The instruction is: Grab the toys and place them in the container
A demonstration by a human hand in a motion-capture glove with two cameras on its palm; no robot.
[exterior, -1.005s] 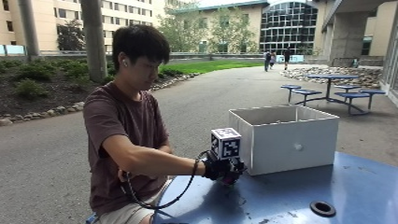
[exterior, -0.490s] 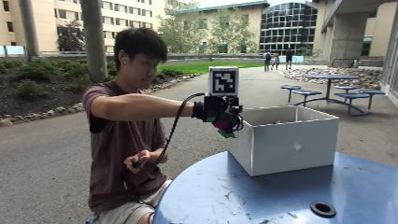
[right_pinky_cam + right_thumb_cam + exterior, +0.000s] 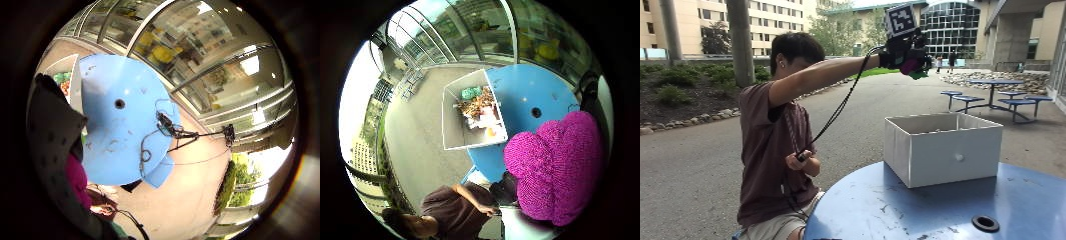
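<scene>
Blue and round, the table [image 3: 919, 210] carries the scene, with a dark hole [image 3: 985, 223] near its front edge and scuffs across its top. The person [image 3: 783, 150] sits at its left edge in a brown shirt, the right arm stretched out and raised high.

White and square, the box [image 3: 943, 150] stands on the table towards its far edge, open at the top. From the thumb-side palm view its inside shows a heap of toys [image 3: 479, 111]: something green at one end, a brownish tangle in the middle, pale and orange bits by the wall nearest the table's middle. The box lies well below the palm in that view.

The right hand [image 3: 903, 52] is well above the box, over its left side. Its fingers curl round a magenta toy [image 3: 911, 66] with a green part showing beneath it. In the thumb-side palm view that toy [image 3: 555, 170] is a knitted, lobed lump filling much of the picture, close against the palm. The little-finger-side view shows only a sliver of magenta [image 3: 76, 180] beside the dark glove, with the table [image 3: 120, 125] below.

The bare left hand [image 3: 803, 162] is held near the person's chest, closed round a black cable. The two hands are well apart.
</scene>
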